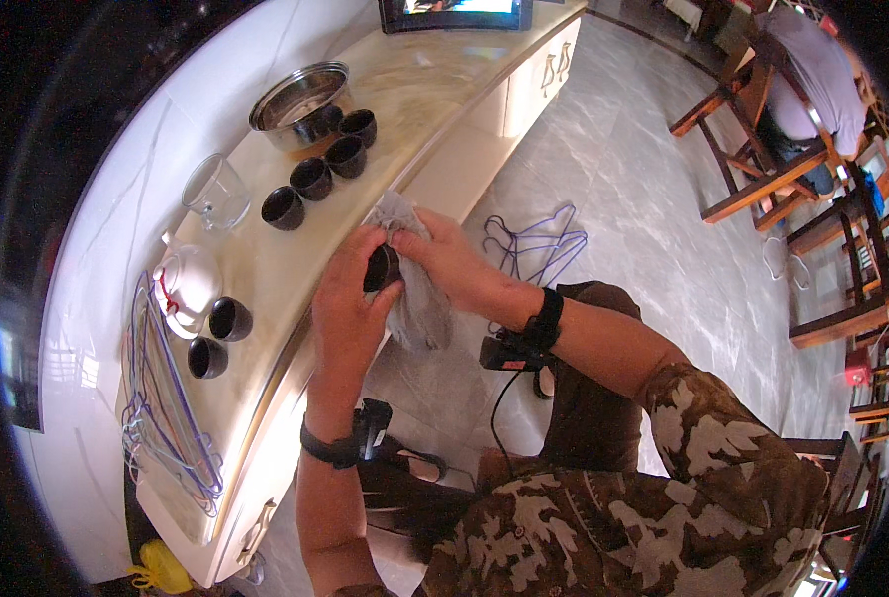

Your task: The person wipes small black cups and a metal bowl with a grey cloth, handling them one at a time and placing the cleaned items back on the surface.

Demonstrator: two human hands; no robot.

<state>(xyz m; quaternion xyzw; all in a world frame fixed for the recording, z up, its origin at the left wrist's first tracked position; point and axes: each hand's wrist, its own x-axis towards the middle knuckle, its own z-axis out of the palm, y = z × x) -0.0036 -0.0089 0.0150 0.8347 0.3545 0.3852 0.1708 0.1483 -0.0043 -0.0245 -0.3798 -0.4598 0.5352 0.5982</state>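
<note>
My left hand (351, 298) grips a small dark cup (379, 269) close to the front edge of the counter. A grey cloth (420, 306) is pinched in my right hand (455, 261), pressed against the cup's side and hanging down below it. Several matching dark cups (311, 179) stand in a slanting row on the counter beyond my hands. Two more dark cups (230, 319) are at the left, beside a white teapot (190, 280) with a red cord. A clear glass mug (217, 192) stands between the teapot and the row.
A steel pot (300, 104) sits farther along the stone-topped counter (429, 82), before a lit screen (455, 15). Wire hangers (168, 418) lie at the counter's near end; others (537, 242) lie on the floor. Wooden chairs (758, 186) and a seated person (814, 82) are at right.
</note>
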